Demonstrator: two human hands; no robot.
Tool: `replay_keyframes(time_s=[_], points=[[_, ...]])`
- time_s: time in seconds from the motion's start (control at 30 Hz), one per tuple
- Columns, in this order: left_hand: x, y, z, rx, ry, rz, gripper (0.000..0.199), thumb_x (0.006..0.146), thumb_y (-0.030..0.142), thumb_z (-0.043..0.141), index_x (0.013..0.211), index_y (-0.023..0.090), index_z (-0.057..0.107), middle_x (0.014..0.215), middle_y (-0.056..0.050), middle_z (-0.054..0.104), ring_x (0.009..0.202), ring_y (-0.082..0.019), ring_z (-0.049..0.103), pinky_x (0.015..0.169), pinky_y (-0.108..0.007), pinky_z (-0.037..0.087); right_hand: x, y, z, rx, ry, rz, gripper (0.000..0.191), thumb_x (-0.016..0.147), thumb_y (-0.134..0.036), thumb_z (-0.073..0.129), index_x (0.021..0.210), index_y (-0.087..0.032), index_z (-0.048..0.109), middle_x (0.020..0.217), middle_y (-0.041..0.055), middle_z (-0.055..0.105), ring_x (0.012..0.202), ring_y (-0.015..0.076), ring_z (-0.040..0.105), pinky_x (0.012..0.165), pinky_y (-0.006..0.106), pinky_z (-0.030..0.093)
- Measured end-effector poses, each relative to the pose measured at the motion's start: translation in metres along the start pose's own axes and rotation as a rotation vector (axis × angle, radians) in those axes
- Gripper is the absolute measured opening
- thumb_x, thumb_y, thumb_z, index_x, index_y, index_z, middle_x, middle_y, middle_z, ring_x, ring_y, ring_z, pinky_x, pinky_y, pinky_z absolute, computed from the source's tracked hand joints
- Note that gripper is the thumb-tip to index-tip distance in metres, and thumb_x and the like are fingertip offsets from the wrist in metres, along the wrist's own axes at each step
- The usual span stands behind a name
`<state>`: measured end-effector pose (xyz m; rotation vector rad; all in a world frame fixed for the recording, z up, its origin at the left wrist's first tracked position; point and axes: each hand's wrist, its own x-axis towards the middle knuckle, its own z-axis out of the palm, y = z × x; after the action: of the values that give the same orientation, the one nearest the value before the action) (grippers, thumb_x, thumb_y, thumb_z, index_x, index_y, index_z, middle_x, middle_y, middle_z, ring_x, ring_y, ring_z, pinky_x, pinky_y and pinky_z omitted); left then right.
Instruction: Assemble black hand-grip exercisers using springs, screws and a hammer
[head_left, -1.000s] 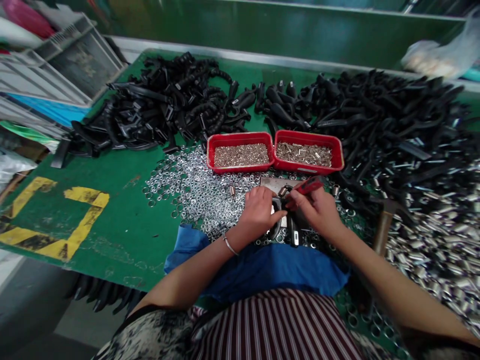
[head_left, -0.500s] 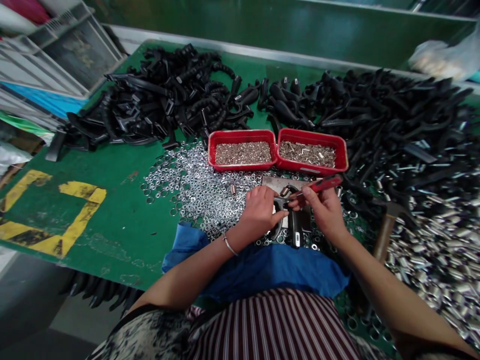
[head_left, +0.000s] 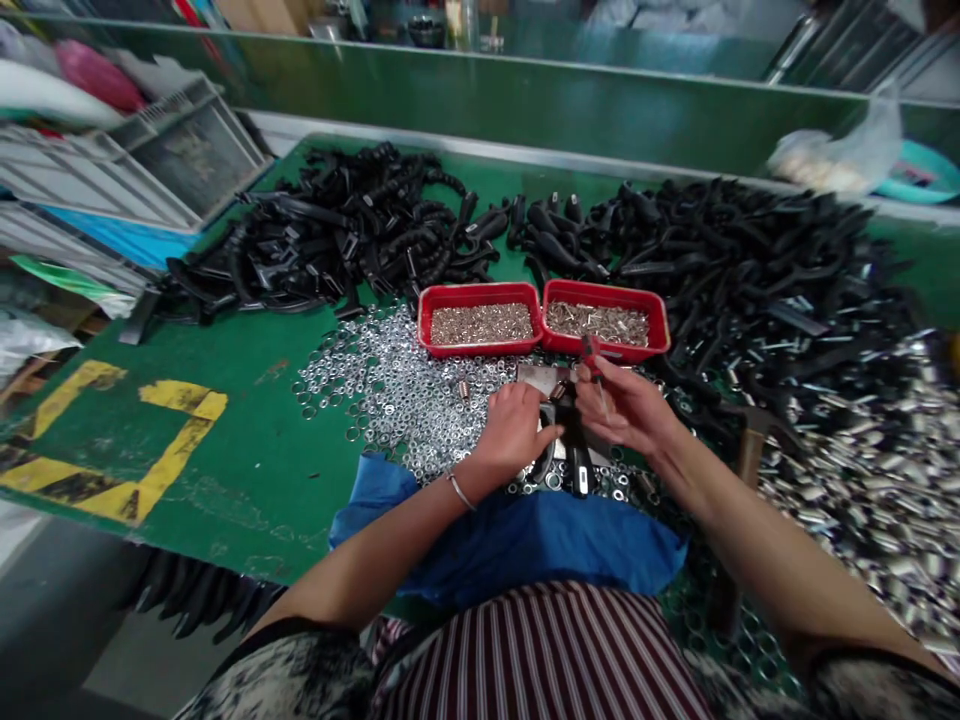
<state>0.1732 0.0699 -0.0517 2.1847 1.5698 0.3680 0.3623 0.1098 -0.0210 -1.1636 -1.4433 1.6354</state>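
Black-handled piece (head_left: 576,445) | left grip (head_left: 510,430): clasping it | right grip (head_left: 630,408): holding red tool (head_left: 591,352) | red tray rims (head_left: 480,350) just beyond

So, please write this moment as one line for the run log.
left hand: on black part, grip unclear | right hand: holds red tool | nearby: rings, red trays, hammer

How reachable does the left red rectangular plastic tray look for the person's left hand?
Probably yes: mostly small, loose silver rings lie between left hand and tray, though the hand holds a black curved part.
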Motion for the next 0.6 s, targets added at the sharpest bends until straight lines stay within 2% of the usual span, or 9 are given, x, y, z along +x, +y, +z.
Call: replay_keyframes(time_s=[0.1,0.17,0.33,0.6], points=[[0.002,-0.001,-0.002,0.006,-0.014,0.012,0.038,0.092,0.046,0.063,0.114,0.016,0.055,0.119,-0.011,0.059,0.116,-0.03,0.049,0.096,-0.042,0.038,-0.002,0.011,-0.007,0.218,0.061,-0.042,0.038,0.09,-0.061,0.06,0.097,-0.024,0.053,0.072,0.0002,0.069,0.05,0.0153,0.062,0.046,0.029,0.051],[0.004,-0.001,-0.003,0.004,-0.028,0.006,0.038,0.092,0.046,0.064,0.114,0.017,0.055,0.119,-0.011,0.059,0.117,-0.03,0.049,0.096,-0.042,0.037,-0.005,0.022,-0.008,0.223,0.132,-0.071,0.038,0.086,-0.057,0.069,0.098,-0.025,0.052,0.079,0.0015,0.073,0.061,0.0178,0.069,0.055,0.03,0.057],[0.005,0.0,-0.006,0.002,-0.053,-0.006,0.039,0.09,0.046,0.066,0.113,0.017,0.054,0.119,-0.011,0.058,0.118,-0.03,0.048,0.097,-0.042,0.037,-0.011,0.037,-0.003,0.069,0.205,-0.114,0.033,0.091,-0.055,0.065,0.098,-0.026,0.052,0.086,0.003,0.074,0.066,0.0186,0.072,0.054,0.03,0.057],[0.004,0.001,-0.005,-0.003,-0.054,-0.009,0.039,0.09,0.047,0.066,0.112,0.018,0.053,0.118,-0.011,0.058,0.116,-0.03,0.048,0.097,-0.042,0.037,-0.014,0.033,0.002,-0.074,0.232,-0.124,0.031,0.094,-0.056,0.059,0.099,-0.026,0.051,0.092,0.0049,0.075,0.068,0.0217,0.072,0.056,0.035,0.057]])
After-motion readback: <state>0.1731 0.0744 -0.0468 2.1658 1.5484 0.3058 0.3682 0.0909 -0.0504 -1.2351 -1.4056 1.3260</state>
